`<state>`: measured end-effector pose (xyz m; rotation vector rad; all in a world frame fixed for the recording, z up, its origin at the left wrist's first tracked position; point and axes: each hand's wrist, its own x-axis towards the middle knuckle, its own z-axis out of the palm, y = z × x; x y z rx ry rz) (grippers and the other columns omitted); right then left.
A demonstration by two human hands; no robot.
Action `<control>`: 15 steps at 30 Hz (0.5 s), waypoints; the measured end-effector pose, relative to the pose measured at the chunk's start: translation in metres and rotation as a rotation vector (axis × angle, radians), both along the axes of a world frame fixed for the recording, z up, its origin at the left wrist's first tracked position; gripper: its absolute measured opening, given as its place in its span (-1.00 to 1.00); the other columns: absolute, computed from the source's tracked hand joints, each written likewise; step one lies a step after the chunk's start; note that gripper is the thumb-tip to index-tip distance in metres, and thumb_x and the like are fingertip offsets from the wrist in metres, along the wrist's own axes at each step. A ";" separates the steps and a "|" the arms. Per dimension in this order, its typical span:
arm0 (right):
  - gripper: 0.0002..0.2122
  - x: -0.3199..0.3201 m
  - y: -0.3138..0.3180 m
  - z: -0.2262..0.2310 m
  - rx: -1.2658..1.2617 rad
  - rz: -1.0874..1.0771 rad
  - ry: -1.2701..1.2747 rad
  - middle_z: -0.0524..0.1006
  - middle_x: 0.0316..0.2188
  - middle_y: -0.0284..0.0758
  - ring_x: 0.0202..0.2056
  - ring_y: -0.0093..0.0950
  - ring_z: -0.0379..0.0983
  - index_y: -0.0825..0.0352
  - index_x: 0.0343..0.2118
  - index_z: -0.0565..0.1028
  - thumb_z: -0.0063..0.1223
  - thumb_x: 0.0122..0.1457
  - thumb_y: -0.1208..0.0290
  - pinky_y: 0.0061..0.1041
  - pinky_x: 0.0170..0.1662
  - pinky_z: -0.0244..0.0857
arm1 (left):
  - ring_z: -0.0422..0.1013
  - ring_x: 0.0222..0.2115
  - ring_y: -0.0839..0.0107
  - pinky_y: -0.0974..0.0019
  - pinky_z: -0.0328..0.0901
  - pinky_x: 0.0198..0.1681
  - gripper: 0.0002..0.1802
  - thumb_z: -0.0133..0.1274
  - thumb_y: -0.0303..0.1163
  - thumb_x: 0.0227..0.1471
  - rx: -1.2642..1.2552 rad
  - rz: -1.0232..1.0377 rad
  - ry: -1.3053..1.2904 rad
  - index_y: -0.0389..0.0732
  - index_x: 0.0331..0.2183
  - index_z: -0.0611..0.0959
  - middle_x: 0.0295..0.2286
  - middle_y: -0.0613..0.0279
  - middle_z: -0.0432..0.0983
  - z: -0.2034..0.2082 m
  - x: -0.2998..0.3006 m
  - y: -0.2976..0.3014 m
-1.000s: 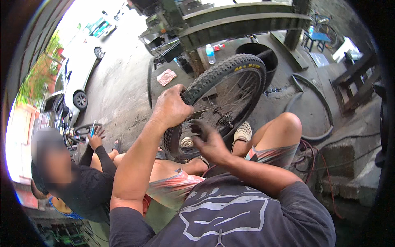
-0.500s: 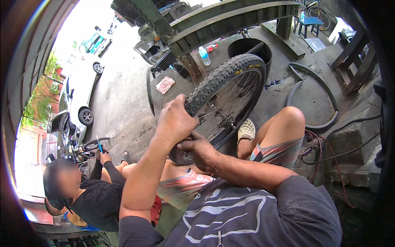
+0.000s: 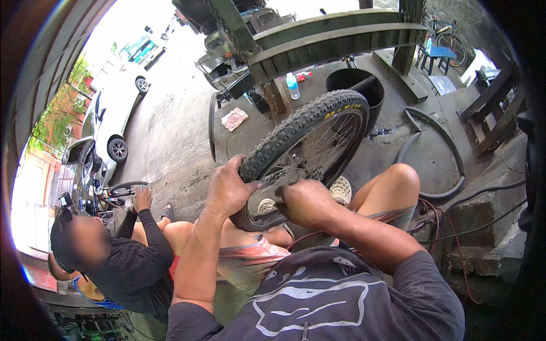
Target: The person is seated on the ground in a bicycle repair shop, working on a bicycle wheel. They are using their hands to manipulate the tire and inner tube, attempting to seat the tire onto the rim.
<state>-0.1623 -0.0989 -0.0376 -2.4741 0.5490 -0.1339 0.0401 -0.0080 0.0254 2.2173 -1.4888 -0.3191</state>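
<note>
A bicycle wheel with a knobby black tyre (image 3: 301,126) leans upright between my legs, its spokes and rear cog (image 3: 314,175) showing. My left hand (image 3: 228,188) wraps round the tyre's near left part, fingers over the tread and thumb at the inner side. My right hand (image 3: 310,206) is closed into a fist over the wheel's near side, in front of the spokes. Whatever its fingers grip is hidden; a dark strip of tyre or tube lies between the two hands.
Beyond the wheel stand a black tub (image 3: 372,94), a water bottle (image 3: 293,86), a pink cloth (image 3: 234,119) and a steel frame (image 3: 341,54). A tyre (image 3: 458,153) and hoses (image 3: 441,227) lie at right. Close on my left, a person (image 3: 133,261) handles another bicycle.
My right hand has moved right and away from my left hand, closing into a fist. My left hand has slid down and left with the tyre. The nearby person's hands have shifted.
</note>
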 end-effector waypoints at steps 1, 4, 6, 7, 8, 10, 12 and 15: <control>-0.60 -0.006 -0.003 0.014 -0.035 -0.031 -0.324 0.71 -0.14 -0.06 -0.09 -0.03 0.69 0.23 0.09 0.66 0.40 0.18 0.31 -0.06 0.00 0.57 | 0.67 -0.09 -0.25 -0.14 0.53 0.01 -0.47 0.53 -0.34 -0.05 -0.016 -0.053 0.002 -0.33 -0.05 0.74 -0.22 -0.27 0.75 -0.004 0.003 -0.001; -0.40 0.015 -0.032 0.069 -0.633 0.080 -0.559 0.66 0.05 -0.11 0.11 -0.08 0.60 0.20 0.27 0.56 0.41 0.11 0.34 -0.12 0.25 0.46 | 0.66 -0.08 -0.26 -0.14 0.53 -0.02 -0.54 0.50 -0.36 -0.02 0.001 -0.090 -0.091 -0.32 -0.09 0.73 -0.20 -0.27 0.74 -0.034 0.014 0.001; -0.50 0.041 -0.065 0.064 -0.688 0.184 -0.181 0.74 -0.05 -0.13 0.09 -0.10 0.67 0.23 0.17 0.64 0.39 0.12 0.35 -0.14 0.25 0.48 | 0.66 -0.09 -0.27 -0.16 0.53 -0.03 -0.56 0.48 -0.38 -0.02 -0.052 -0.083 -0.031 -0.29 -0.09 0.73 -0.19 -0.27 0.74 -0.023 -0.013 -0.004; -0.54 0.050 -0.079 0.059 -0.639 0.256 0.054 0.76 -0.10 -0.13 0.07 -0.10 0.70 0.24 0.12 0.67 0.38 0.11 0.35 -0.14 0.23 0.50 | 0.66 -0.09 -0.28 -0.16 0.52 -0.03 -0.57 0.46 -0.39 -0.02 -0.082 -0.075 -0.013 -0.27 -0.09 0.73 -0.18 -0.26 0.73 -0.017 -0.019 -0.005; -0.64 0.053 -0.085 0.066 -0.626 0.299 0.080 0.77 -0.17 -0.13 0.00 -0.10 0.73 0.23 0.01 0.71 0.36 0.11 0.38 -0.13 0.16 0.54 | 0.65 -0.11 -0.29 -0.19 0.52 -0.05 -0.55 0.40 -0.44 -0.03 -0.195 -0.114 0.044 -0.21 -0.04 0.72 -0.19 -0.24 0.73 -0.022 -0.017 -0.001; -0.81 0.061 -0.093 0.074 -0.591 0.406 0.127 0.80 -0.29 -0.14 -0.14 -0.12 0.79 0.20 -0.22 0.81 0.31 0.11 0.42 -0.11 0.01 0.63 | 0.65 -0.11 -0.30 -0.20 0.52 -0.05 -0.49 0.37 -0.47 -0.04 -0.175 -0.033 0.008 -0.20 0.02 0.70 -0.20 -0.22 0.73 -0.035 -0.013 0.019; -0.84 0.063 -0.096 0.071 -0.576 0.390 0.087 0.79 -0.29 -0.12 -0.15 -0.12 0.79 0.24 -0.30 0.80 0.35 0.04 0.43 -0.12 -0.05 0.64 | 0.65 -0.12 -0.30 -0.20 0.53 -0.04 -0.39 0.33 -0.51 -0.07 -0.084 0.060 -0.023 -0.19 0.10 0.66 -0.22 -0.22 0.73 -0.048 -0.010 0.032; -0.83 0.063 -0.099 0.075 -0.568 0.397 0.036 0.77 -0.29 -0.09 -0.14 -0.05 0.76 0.31 -0.29 0.72 0.34 0.03 0.44 -0.07 -0.07 0.63 | 0.65 -0.12 -0.31 -0.22 0.53 -0.03 -0.37 0.35 -0.50 -0.08 -0.167 0.036 -0.049 -0.17 0.10 0.66 -0.22 -0.25 0.73 -0.050 -0.001 0.030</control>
